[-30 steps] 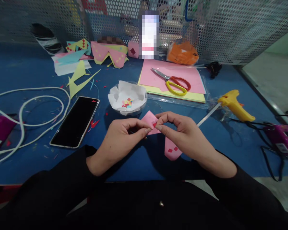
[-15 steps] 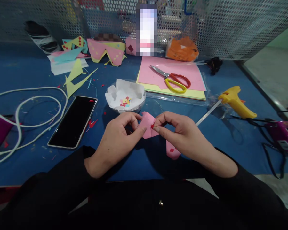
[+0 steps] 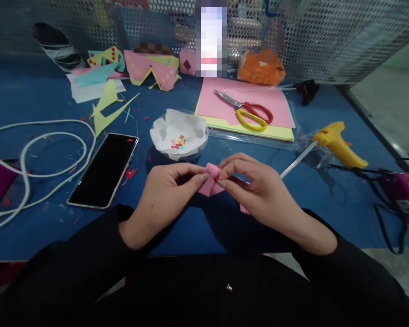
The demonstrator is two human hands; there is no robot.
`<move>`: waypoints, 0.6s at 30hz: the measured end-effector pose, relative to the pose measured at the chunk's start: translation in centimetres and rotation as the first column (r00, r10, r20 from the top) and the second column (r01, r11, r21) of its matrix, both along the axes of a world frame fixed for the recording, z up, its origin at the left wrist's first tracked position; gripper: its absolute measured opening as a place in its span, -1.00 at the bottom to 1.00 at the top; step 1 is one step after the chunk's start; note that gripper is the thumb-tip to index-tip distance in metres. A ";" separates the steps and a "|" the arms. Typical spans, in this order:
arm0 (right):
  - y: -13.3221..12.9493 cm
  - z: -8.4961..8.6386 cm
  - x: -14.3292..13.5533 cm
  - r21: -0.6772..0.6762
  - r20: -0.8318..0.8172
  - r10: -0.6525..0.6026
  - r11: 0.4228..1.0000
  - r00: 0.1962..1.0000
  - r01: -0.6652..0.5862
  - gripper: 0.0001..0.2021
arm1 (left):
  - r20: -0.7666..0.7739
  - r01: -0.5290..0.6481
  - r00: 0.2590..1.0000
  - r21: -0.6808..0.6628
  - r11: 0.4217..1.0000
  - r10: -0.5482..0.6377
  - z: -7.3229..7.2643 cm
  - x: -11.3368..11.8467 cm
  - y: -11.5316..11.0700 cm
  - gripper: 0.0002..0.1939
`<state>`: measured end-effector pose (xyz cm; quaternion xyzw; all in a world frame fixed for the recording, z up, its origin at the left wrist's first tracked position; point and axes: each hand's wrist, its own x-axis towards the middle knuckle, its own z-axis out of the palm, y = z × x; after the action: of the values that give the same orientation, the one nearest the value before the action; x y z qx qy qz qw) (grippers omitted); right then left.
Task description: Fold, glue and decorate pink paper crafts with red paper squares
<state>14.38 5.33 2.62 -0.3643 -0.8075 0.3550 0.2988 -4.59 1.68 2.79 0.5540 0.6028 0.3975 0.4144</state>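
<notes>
Left hand [image 3: 170,197]: thumb and forefinger pinch the left side of the pink paper [image 3: 209,187], a small, matte, creased piece with angular folds, held up over the near middle of the table, just in front of the bowl. Right hand [image 3: 261,190]: thumb and forefinger grasp a tiny red scrap [image 3: 216,180] at the paper's right side; its outline is mostly hidden by the fingertips. A further pink strip [image 3: 244,210] shows partly under the right hand.

Bowl [image 3: 191,156]: clear, round, lined with crumpled white tissue [image 3: 161,135]; small flat chips [image 3: 181,142] in red, yellow and blue inside. Behind, to the right: flat paper stack [image 3: 209,105], pink over yellow, in glossy plastic; on it, scissors [image 3: 238,106] with steel blades, one red and one yellow loop. Table [image 3: 187,231]: smooth, blue. Glue gun [image 3: 339,143] at right: yellow, translucent stick protruding. Phone [image 3: 104,170] at left: glossy black rectangle.
</notes>
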 end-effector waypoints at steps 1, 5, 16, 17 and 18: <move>0.0 -0.1 0.0 0.030 -0.010 -0.009 1.000 1.000 0.009 -0.91 | 0.016 0.006 1.000 -0.008 1.000 -0.006 0.0 0.0 0.0 -0.89; 0.0 -0.5 -0.1 0.139 0.021 -0.056 0.989 0.998 0.052 -0.94 | 0.056 0.029 0.998 -0.044 0.999 -0.026 -0.1 0.0 0.0 -0.91; -0.2 -0.8 -0.4 0.357 0.119 -0.113 0.932 0.986 0.063 -0.93 | 0.061 0.098 0.993 -0.007 0.995 -0.098 -0.1 0.0 0.1 -0.82; -0.2 -0.8 -0.4 0.362 0.123 -0.114 0.930 0.986 0.063 -0.93 | 0.054 0.100 0.994 -0.002 0.995 -0.099 -0.2 0.0 0.1 -0.82; -0.2 -0.8 -0.4 0.364 0.125 -0.115 0.929 0.985 0.062 -0.92 | 0.045 0.100 0.994 0.001 0.995 -0.100 -0.2 0.0 0.1 -0.82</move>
<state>13.93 5.17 1.79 -0.3644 -0.8609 0.1606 0.3166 -4.54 1.74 2.58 0.5741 0.5652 0.3882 0.4476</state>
